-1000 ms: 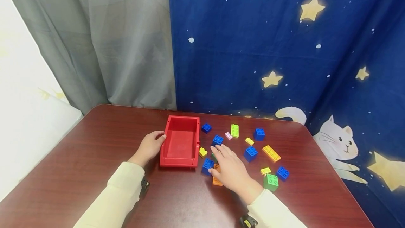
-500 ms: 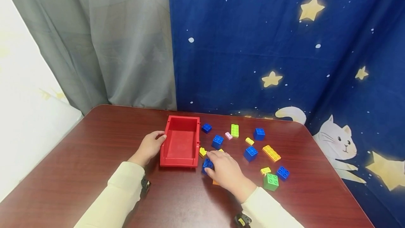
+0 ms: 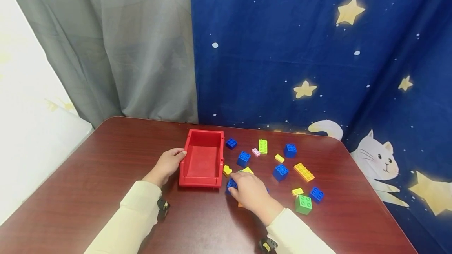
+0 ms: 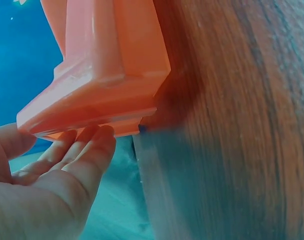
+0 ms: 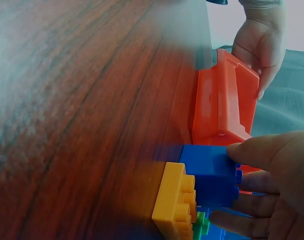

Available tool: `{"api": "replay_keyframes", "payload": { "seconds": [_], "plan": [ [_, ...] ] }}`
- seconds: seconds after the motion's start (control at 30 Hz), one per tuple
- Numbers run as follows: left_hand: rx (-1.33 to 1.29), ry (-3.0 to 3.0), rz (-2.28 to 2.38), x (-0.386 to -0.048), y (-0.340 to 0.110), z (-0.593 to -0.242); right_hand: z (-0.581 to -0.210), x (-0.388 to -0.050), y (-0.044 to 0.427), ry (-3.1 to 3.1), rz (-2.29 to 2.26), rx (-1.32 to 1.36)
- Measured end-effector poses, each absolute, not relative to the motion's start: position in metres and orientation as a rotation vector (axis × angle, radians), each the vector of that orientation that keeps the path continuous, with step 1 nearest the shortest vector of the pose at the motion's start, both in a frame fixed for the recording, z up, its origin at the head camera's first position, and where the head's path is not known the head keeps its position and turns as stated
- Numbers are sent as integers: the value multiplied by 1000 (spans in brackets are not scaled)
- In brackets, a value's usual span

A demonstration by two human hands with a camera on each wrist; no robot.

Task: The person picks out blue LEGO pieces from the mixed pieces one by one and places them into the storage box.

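My left hand (image 3: 166, 166) holds the left rim of a red box (image 3: 201, 182), its thumb over the top edge; in the left wrist view the fingers (image 4: 91, 155) lie against the box's outside. Just right of the box, my right hand (image 3: 252, 193) reaches down over a blue building block (image 3: 231, 184). The right wrist view shows that blue block (image 5: 209, 172) between thumb and fingers, studs toward the palm. Beside it lies an orange block (image 5: 173, 200), mostly hidden under the hand in the head view. A small green block (image 5: 200, 226) sits by the fingertips.
More blocks lie scattered to the right: a yellow block (image 3: 227, 170), a blue block (image 3: 243, 158), a lime block (image 3: 263, 146), a pink block (image 3: 256, 152), a long yellow-orange block (image 3: 304, 172) and a green block (image 3: 303, 204). Curtains hang behind the table (image 3: 197, 222).
My right hand has come down and slightly left onto the blue block, its fingers drawing in around it. My left hand stays on the box. The view has shifted slightly.
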State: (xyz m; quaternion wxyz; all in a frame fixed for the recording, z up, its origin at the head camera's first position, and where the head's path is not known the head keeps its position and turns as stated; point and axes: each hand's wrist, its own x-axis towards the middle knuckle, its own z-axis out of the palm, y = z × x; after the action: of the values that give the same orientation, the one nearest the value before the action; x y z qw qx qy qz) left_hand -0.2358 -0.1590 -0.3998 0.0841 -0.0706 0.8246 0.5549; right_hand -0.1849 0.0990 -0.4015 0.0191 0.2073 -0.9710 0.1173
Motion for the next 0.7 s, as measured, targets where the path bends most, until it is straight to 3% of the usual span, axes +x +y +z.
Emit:
{"api": "replay_keyframes", "payload": {
  "seconds": [0.7],
  "plan": [
    [-240,2412,1717,-235,-157,-402,-402,-184,98,-3024,455,707]
  ]
}}
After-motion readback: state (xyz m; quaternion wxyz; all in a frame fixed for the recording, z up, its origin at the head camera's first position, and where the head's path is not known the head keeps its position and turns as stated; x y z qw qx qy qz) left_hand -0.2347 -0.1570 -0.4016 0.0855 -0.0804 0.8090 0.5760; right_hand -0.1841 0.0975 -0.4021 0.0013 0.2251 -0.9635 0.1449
